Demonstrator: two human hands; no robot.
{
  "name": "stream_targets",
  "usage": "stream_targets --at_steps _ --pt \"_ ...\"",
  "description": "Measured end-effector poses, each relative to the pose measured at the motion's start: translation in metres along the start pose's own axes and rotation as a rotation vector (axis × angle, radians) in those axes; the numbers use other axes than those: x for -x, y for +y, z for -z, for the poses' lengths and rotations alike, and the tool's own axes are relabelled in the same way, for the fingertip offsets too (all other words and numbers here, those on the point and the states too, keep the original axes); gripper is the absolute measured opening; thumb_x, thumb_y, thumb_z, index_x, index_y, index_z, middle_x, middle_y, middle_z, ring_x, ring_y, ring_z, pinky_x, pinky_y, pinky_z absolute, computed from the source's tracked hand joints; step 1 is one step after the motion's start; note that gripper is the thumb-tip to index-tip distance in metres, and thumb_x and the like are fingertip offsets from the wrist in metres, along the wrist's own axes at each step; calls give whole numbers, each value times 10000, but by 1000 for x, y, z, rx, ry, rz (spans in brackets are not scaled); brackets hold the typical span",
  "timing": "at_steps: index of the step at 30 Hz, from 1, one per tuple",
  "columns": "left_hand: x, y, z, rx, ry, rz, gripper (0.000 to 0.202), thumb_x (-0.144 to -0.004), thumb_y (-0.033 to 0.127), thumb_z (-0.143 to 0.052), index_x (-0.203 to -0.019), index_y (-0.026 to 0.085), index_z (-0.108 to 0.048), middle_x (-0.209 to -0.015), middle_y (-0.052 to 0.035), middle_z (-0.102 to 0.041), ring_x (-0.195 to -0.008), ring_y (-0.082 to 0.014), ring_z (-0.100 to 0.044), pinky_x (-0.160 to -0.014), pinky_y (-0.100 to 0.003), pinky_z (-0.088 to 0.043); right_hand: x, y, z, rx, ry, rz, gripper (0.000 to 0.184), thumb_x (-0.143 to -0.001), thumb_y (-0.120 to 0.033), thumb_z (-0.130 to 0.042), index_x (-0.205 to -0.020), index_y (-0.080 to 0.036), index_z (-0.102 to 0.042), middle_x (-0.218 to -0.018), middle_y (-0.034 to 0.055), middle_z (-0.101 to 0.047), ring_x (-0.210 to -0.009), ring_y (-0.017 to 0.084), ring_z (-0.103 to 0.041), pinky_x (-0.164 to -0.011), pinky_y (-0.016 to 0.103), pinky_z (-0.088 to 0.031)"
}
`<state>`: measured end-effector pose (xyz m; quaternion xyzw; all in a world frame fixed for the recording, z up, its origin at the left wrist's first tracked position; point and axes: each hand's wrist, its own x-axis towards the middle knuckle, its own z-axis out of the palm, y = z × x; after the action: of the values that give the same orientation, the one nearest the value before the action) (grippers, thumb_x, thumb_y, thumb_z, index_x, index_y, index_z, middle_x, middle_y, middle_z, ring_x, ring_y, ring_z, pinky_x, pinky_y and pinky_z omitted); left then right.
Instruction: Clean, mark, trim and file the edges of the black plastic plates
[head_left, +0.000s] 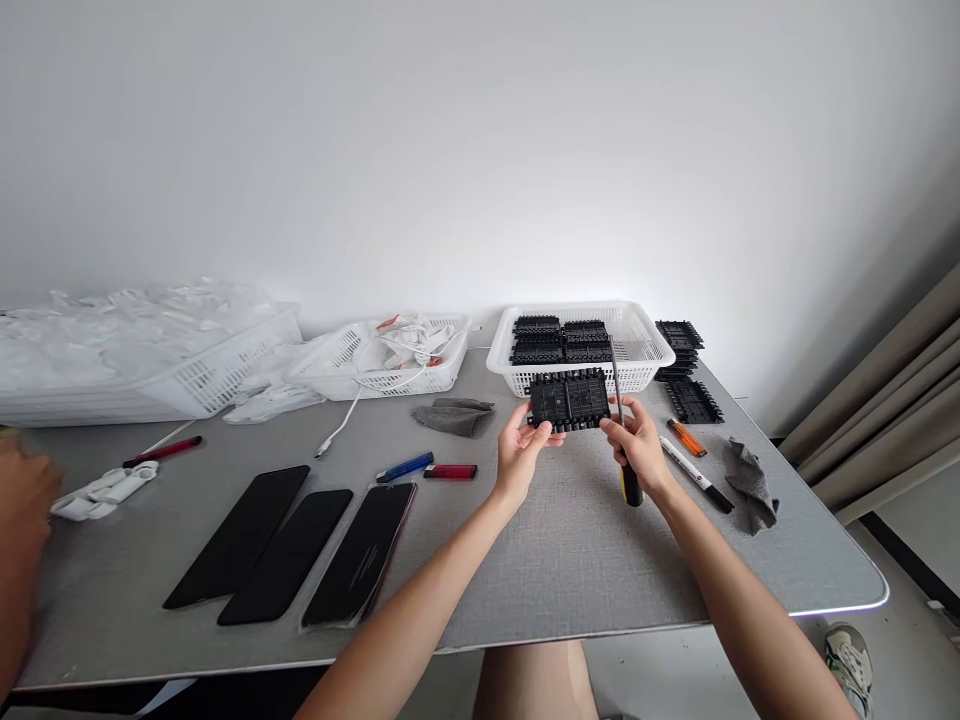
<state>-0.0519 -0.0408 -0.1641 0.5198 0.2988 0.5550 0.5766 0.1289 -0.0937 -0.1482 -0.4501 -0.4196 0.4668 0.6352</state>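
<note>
Blk panel [570, 402], prob. light, stiff, maybe brittle plastic, is over worktop [480, 560] twd R edge, L grip [520, 450] pinching one short end, R grip [640, 445] on screwdriver [632, 485] + other end; best held there.

Soft, diffuse light brightens the pale wall [592, 240] most between one and two o'clock, fading greyer toward ten. Shadows on the desk [555, 570] are faint; its edge glints at four o'clock, with deep shade beneath at seven. The black panel [570, 400] looks crisp; a co-worker's hand [26, 490] blurs near nine. Wide-angle distortion stretches the curtain [892, 400] at three.
</note>
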Motion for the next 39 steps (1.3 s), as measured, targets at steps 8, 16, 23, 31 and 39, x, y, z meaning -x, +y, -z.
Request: stream_targets --at_steps 8,16,23,31,39 --pt "0 -3 1 -12 16 13 535 -741 410 -771 -1181 225 -531 -1012 -79 -721 -925 -207 -688 -733 -315 -569 -5 -1 6 -68 92 -1 376 -692 -395 -765 -979 -222 -595 -630 -79 -406 -463 53 -282 -355 179 -233" --pt "1 6 -1 -55 -74 114 637 -767 469 -728 -1292 154 -552 -728 -12 -639 -543 -114 -545 -446 -214 -428 -6 -4 8 -119 119 -29 374 -689 -385 -765 -967 -206 -592 -580 -96 -373 -465 59 -298 -356 158 -246" --pt "8 -1 -4 -184 -243 115 749 -872 490 -612 -1501 209 -317 -638 52 -517 -422 -68 -423 -401 -202 -373 -7 -2 8 -118 111 -54 393 -734 -447 -738 -1008 -226 -563 -601 -101 -370 -473 59 -300 -363 147 -247" --pt "7 -11 -5 -228 -158 -5 765 -902 568 -533 -1522 238 -231 -907 -49 -629 -528 -98 -512 -489 -245 -471 -2 -1 0 -21 -48 -81 452 -698 -430 -784 -1019 -227 -538 -715 -84 -457 -482 39 -331 -363 159 -255" --pt "5 -2 -5 -238 -206 85 543 -898 571 -524 -1283 189 -506 -902 -53 -633 -610 -119 -584 -447 -205 -432 -2 0 2 -2 -48 -103 538 -594 -306 -830 -1052 -213 -564 -764 -78 -499 -464 23 -318 -359 171 -253"
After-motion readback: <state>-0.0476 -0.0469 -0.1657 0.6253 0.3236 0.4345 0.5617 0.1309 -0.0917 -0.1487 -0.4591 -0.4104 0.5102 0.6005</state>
